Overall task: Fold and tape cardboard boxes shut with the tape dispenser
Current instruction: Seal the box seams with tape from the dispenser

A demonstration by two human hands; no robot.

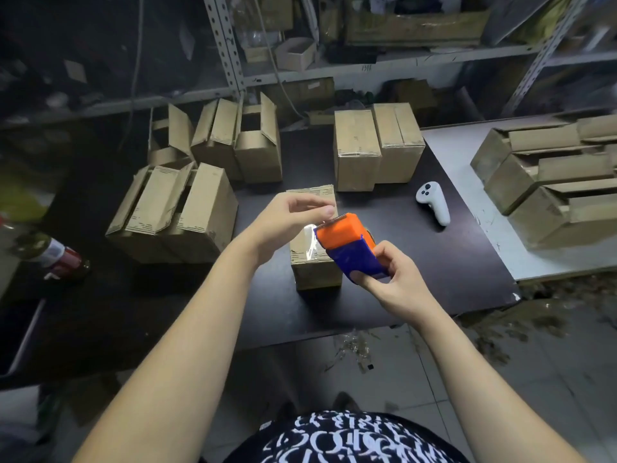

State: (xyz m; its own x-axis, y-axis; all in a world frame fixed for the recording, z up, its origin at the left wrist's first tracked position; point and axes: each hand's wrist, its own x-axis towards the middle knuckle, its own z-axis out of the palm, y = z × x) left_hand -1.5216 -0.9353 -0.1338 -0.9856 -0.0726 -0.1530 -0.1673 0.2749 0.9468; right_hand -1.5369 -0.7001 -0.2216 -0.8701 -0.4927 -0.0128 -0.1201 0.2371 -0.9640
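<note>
Squarely in the middle of the dark, matte bench (450, 262) stands a small brown cardboard box (315, 272), an upright block of corrugated board with its flaps folded shut and a glossy strip of clear tape (310, 243) running over its top and down the near face. Just above it the right hand (397, 285) grips the tape dispenser (347, 248), fingers and thumb wrapped round its blue plastic body. The smooth orange hood of the dispenser points far-left and ends in a toothed metal edge. The left hand (293, 218) hovers at that edge with fingers curled and thumb drawn toward the fingertips; whether it pinches the tape end cannot be told.

Far behind, two taped boxes (359, 152) stand side by side, closed, their seams shining. To the left, several open boxes (173, 212) sit in two clusters with flaps raised or splayed; their insides are too dark to read. On the right, a paler white slab (467, 195) adjoins the bench and carries a stack of boxes lying on their sides (551, 182). A white, rounded handheld controller (433, 202) lies on the bench between that stack and the taped boxes. At the far left edge a dark glass bottle (53, 255) with a red-and-white label lies tilted. Perforated grey metal shelving (227, 45) rises at the far side, holding more cartons.
</note>
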